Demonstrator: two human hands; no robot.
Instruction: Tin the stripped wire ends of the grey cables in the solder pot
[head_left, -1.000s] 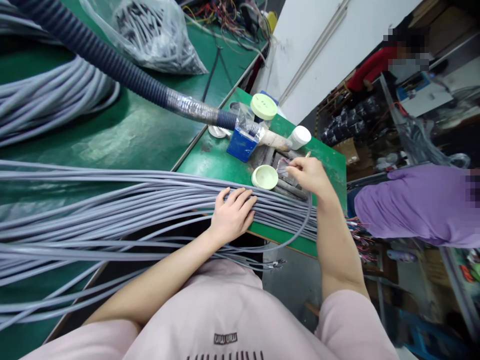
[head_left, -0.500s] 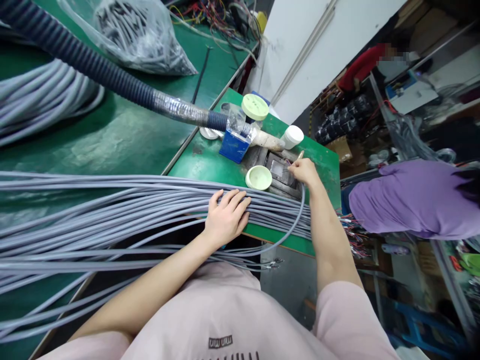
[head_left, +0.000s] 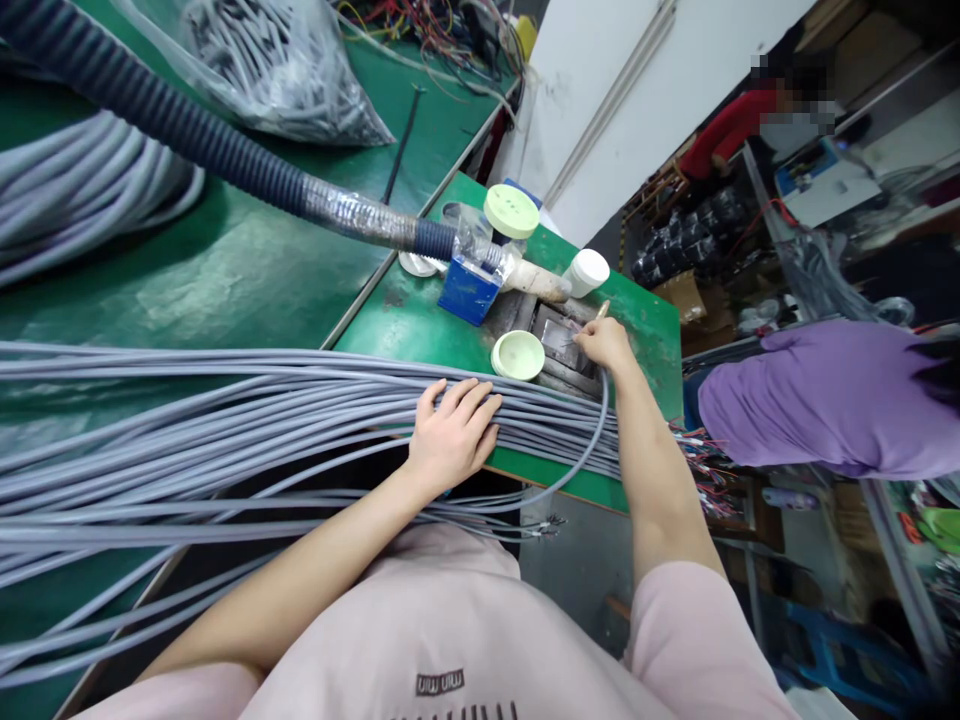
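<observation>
My left hand (head_left: 452,432) lies with its fingers spread on a long bundle of grey cables (head_left: 300,405) that runs across the bench in front of me. Further right, my right hand (head_left: 606,345) is closed on the end of one grey cable (head_left: 598,430), which loops up from below. Thin wires at that end reach over a small square pot (head_left: 559,338) with a shiny silvery surface. A pale stick (head_left: 602,309) shows just behind my right hand; whether I hold it, I cannot tell. Beside the pot stands a pale green bowl (head_left: 517,356).
A dark corrugated hose (head_left: 225,150) leads to a nozzle by the pot, resting by a blue box (head_left: 469,290). A white jar (head_left: 587,272) and a green lid (head_left: 511,211) stand behind. A plastic bag (head_left: 270,70) lies far left. A person in purple (head_left: 825,400) is at right.
My right hand and the wire ends over the pot have shifted very slightly to the left. My left hand stays on the bundle.
</observation>
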